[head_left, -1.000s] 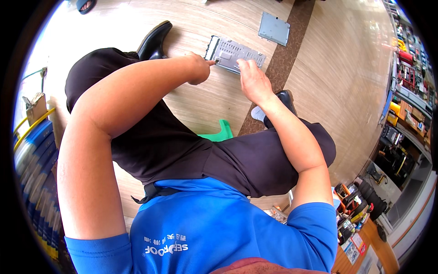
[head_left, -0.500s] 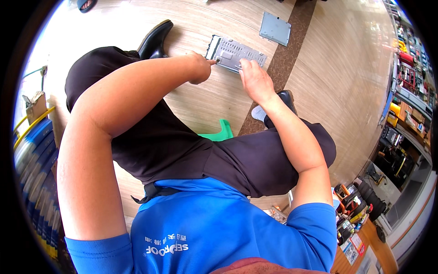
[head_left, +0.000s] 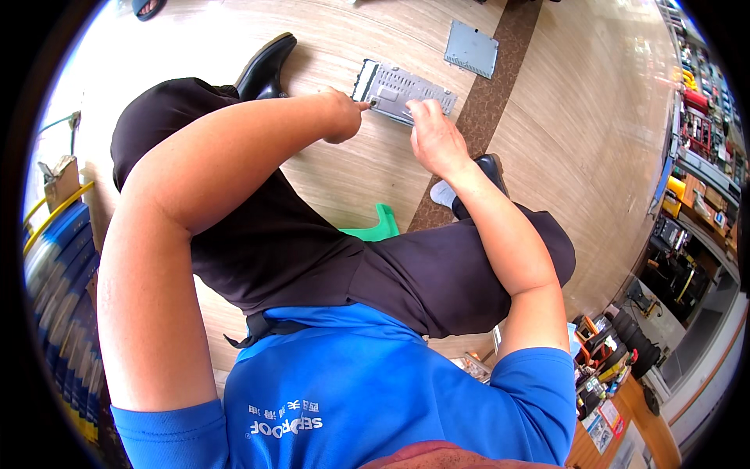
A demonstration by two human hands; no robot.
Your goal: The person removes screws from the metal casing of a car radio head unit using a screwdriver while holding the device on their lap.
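The work in hand looks partway through: a shallow rectangular case of silver-grey metal [head_left: 414, 84], its upper face pierced with rows of slots, lies flat on the pale, wood-grained floor [head_left: 336, 55] in front of the person, and a flat, nearly square blue-grey metal panel [head_left: 471, 49] lies apart from it, farther off, at the edge of the dark brown speckled band [head_left: 500, 94] in the floor. The panel may be a cover already off the case, but nothing visible proves that they belong together. The slotted face is in place, so whatever is beneath it seems yet to be reached; how many fastenings are left is too small to tell. The left hand [head_left: 341, 117] has one finger stretched out to the case's left end, by a small dark spot, with the other fingers mostly hidden; whether it grips anything cannot be told. The right hand [head_left: 439, 139] is at the case's near edge, half closed, fingers bent and near together; whether something thin is pinched there is unclear.
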